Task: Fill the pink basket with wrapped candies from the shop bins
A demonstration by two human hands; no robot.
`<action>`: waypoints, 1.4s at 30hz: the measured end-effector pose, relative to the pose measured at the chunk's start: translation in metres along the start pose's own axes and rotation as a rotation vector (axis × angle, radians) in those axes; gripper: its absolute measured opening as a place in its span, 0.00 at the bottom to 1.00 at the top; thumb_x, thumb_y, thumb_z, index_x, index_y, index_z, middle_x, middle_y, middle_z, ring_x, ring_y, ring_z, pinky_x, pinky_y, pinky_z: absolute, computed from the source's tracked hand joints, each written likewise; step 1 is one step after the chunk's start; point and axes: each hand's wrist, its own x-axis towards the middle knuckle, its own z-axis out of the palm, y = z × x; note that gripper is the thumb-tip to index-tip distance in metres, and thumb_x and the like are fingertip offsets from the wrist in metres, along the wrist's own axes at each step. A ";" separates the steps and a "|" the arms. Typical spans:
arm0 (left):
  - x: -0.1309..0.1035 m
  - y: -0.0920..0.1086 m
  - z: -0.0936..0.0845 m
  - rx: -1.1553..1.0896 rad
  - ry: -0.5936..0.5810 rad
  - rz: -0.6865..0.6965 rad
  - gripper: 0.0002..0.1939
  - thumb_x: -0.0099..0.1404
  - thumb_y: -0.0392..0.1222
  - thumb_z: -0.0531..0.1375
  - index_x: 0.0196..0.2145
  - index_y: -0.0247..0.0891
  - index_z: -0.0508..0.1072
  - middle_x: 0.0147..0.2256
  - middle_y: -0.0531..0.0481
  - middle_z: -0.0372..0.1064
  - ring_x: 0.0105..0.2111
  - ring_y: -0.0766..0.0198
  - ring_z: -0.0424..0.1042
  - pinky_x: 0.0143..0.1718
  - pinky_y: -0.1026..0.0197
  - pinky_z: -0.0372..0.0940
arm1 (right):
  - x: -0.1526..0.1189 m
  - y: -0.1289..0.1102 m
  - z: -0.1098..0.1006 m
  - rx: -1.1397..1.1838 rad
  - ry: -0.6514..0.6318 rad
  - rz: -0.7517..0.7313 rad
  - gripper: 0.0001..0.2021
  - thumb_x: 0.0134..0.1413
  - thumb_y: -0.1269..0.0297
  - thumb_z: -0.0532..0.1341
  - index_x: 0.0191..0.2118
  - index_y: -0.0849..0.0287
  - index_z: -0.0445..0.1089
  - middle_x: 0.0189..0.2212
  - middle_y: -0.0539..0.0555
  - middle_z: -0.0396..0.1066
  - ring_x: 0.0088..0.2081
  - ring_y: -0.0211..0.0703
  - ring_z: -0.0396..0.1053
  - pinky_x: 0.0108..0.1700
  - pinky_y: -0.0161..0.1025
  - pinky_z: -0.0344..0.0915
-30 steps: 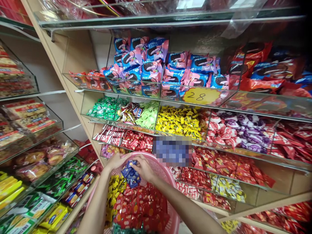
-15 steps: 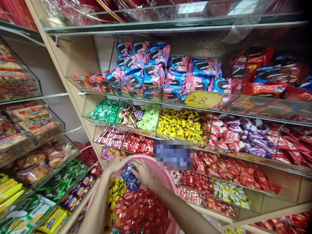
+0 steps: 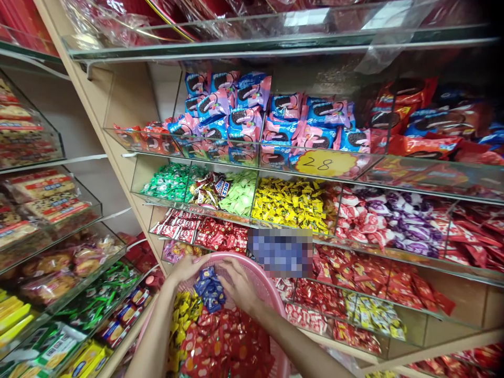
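A pink plastic basket [image 3: 274,286] with a perforated wall leans in front of the shelves. My left hand [image 3: 187,269] grips its far left rim, thumb and fingers along the edge. Inside the basket, my right hand [image 3: 239,285] is open, fingers apart, just right of a small pile of blue-wrapped candies [image 3: 209,290]. Yellow-wrapped candies [image 3: 184,315] lie below my left hand. A broad heap of red-wrapped candies [image 3: 226,344] covers the basket's near part. My forearms hide some of its contents.
Clear-fronted bins hold yellow candies [image 3: 289,205], green candies [image 3: 169,181] and purple-white candies [image 3: 415,223]. Blue-pink cookie packs [image 3: 246,123] stand above a yellow "28" label [image 3: 326,163]. Packaged biscuits [image 3: 47,194] fill shelves at left. A blurred patch [image 3: 280,253] covers one bin.
My right hand has drawn back to the right off the blue candies and its fingers have spread. More of the blue pile shows. My left hand stays on the rim.
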 end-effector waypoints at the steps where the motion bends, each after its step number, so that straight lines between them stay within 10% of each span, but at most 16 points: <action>1: 0.000 -0.001 0.000 0.029 0.009 0.008 0.29 0.49 0.68 0.50 0.17 0.36 0.66 0.17 0.52 0.61 0.21 0.64 0.60 0.24 0.64 0.50 | -0.004 0.000 -0.008 0.012 0.030 0.004 0.15 0.56 0.64 0.52 0.50 0.50 0.62 0.51 0.53 0.58 0.52 0.43 0.57 0.54 0.42 0.54; 9: 0.007 -0.005 0.004 0.148 0.021 0.039 0.30 0.50 0.69 0.46 0.15 0.38 0.60 0.15 0.53 0.55 0.18 0.64 0.58 0.22 0.64 0.47 | -0.021 0.049 -0.089 -0.198 0.352 0.100 0.14 0.56 0.67 0.50 0.46 0.55 0.65 0.45 0.57 0.62 0.47 0.45 0.59 0.50 0.45 0.56; 16: 0.008 0.002 0.006 0.143 0.010 0.041 0.29 0.49 0.70 0.46 0.14 0.39 0.58 0.14 0.55 0.54 0.19 0.64 0.59 0.23 0.65 0.48 | -0.026 0.102 -0.143 -0.721 0.181 0.261 0.22 0.52 0.72 0.49 0.54 0.61 0.59 0.46 0.59 0.65 0.42 0.49 0.58 0.46 0.45 0.55; 28: 0.007 -0.011 0.003 0.112 0.026 0.000 0.30 0.49 0.70 0.47 0.16 0.38 0.60 0.15 0.54 0.56 0.19 0.64 0.60 0.23 0.65 0.49 | -0.020 0.105 -0.139 -0.903 0.061 0.284 0.21 0.52 0.74 0.49 0.53 0.60 0.60 0.47 0.58 0.64 0.44 0.48 0.57 0.42 0.40 0.54; 42: 0.009 -0.003 0.004 0.156 0.027 0.011 0.30 0.50 0.70 0.46 0.15 0.38 0.61 0.15 0.53 0.56 0.18 0.63 0.60 0.23 0.64 0.49 | -0.039 0.065 -0.133 -0.742 0.214 0.137 0.18 0.54 0.65 0.53 0.52 0.56 0.59 0.42 0.57 0.63 0.43 0.49 0.58 0.43 0.45 0.56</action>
